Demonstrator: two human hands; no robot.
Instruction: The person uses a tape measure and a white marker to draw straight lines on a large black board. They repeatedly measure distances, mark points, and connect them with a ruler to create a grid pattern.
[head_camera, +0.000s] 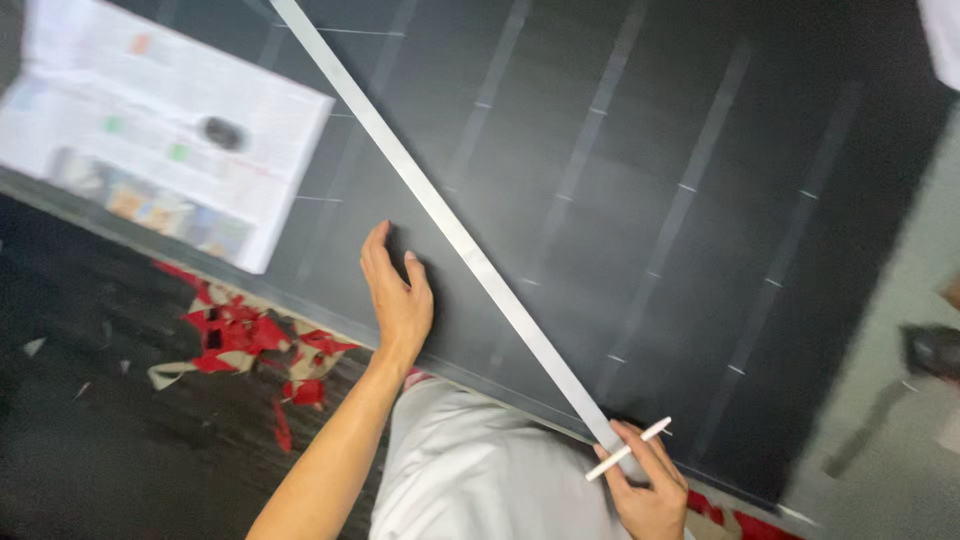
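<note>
Black sheet (620, 200) under your flat, open left hand (398, 300); your right hand (645, 480) grips a white pencil (628, 449), pinning the long ruler (450, 230) beside it.

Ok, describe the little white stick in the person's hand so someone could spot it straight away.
Start at the large black sheet covering the table, and follow the long white ruler lying diagonally across it down to its near end. There the right hand pins the ruler and holds a thin white marking pencil, far shorter and slimmer than the ruler.
</note>
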